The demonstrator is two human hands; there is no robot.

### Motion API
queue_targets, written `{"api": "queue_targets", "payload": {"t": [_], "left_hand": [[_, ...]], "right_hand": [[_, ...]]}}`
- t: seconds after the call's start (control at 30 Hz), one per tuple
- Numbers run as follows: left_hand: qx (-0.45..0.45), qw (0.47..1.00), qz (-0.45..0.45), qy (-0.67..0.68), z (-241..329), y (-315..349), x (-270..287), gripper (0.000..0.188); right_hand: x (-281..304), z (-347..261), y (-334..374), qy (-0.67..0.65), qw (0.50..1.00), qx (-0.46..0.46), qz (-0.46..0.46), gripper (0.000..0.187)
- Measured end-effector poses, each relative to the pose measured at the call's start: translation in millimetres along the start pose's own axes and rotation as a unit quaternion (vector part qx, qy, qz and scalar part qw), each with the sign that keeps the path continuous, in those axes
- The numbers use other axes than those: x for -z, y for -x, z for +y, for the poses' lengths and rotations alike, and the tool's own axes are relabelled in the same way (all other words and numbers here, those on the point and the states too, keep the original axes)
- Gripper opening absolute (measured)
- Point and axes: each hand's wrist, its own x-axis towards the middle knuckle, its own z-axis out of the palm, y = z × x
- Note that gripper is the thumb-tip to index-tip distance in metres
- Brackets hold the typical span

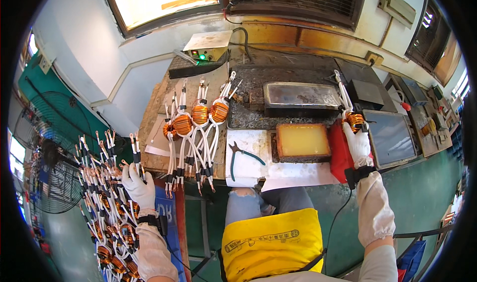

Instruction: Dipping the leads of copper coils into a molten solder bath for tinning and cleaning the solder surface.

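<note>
My right hand [358,145], in a white glove, is closed round a copper-wound toroid coil [354,120]. That coil's white leads [343,91] point away from me, their metal lugs at the far end. On the left, my gloved left hand [139,186] reaches to a heap of similar coils [117,207]. Its fingers are bent round white leads with black sleeves [135,153], though the fingertips are partly hidden. Several finished-looking coils [200,114] lie in a row on the bench, with leads hanging over the front edge.
Green-handled cutters [243,155] lie on white paper. Beside them sits a tray of yellowish material [303,140], below a metal-rimmed rectangular pot [301,96]. A red container [340,155] stands by my right hand. Behind are a control box [208,46] with a green light and, far left, a fan [49,153].
</note>
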Motion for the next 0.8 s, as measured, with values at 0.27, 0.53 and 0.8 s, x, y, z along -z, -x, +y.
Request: {"api": "queue_targets", "payload": {"t": [0.27,0.53,0.8], "left_hand": [[-0.008,1.000,0.013,-0.002,1.2,-0.1,-1.0,0.055],[0.023,0.999,-0.031,-0.009,-0.2,4.8,-1.3,0.057],[0.012,0.998,-0.047,-0.045,12.9,10.4,-3.6,0.067]], "right_hand": [[-1.5,5.3,1.3,-0.006,1.000,-0.014,0.010,0.058],[-5.6,13.8,-3.8,0.031,0.998,-0.053,-0.001,0.072],[1.8,3.3,0.1,0.034,0.997,-0.068,0.015,0.072]]}}
